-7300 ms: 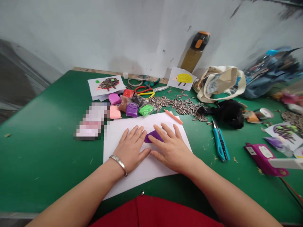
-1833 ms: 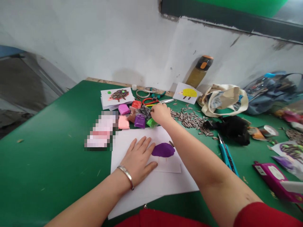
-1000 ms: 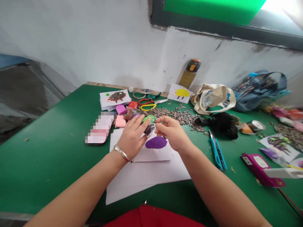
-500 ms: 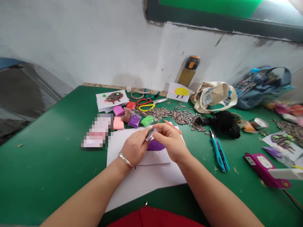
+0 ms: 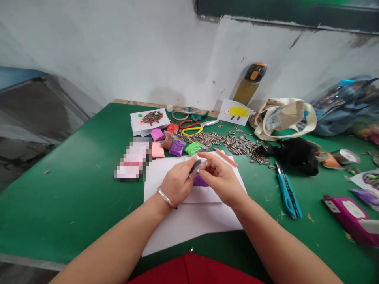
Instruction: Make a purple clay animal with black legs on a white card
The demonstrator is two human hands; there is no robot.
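Above the white paper, my left hand is closed on a small clear packet with something black inside. My right hand has its fingers bent and pinched at the packet's right side. Beneath both hands, a purple shape shows on a smaller sheet, partly covered by the fingers. An orange pen-like tool lies behind my right hand. Coloured clay packets, among them a purple one and a green one, lie just beyond the paper.
Sunflower seeds and yellow-handled scissors lie farther back. A blue cutter, a black cloth item and a magenta device are at the right. Left of the paper is a blurred-out rectangular object. A bottle stands by the wall.
The view has shifted, so the table items appear farther right. Both hands remain together at the packet, which now shows more between the fingers.
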